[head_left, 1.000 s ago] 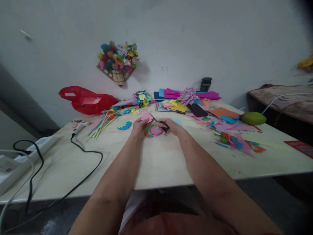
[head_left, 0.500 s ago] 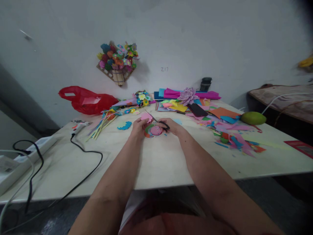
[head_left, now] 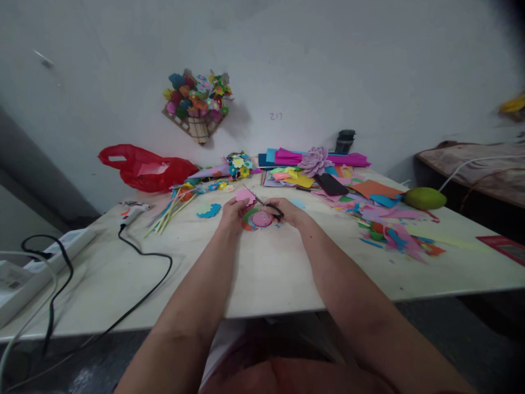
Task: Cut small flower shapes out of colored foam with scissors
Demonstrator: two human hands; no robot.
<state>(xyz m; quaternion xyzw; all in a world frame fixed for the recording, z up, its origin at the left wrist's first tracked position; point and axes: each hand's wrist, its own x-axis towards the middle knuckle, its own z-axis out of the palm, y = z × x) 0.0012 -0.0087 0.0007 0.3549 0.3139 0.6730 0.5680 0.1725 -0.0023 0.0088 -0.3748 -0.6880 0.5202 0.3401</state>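
My left hand pinches a small pink paper piece at the middle of the table. My right hand is wrapped round the black handles of a pair of scissors, whose blades point up and left into the pink piece. Just below both hands lies a round stack of coloured paper with a pink disc on top. A blue flower-shaped cut-out rests to the left of my left hand.
Coloured paper sheets and scraps cover the right and back of the pale table. A glue gun with a black cord, coloured sticks and a red bag lie left. A green oval object sits far right.
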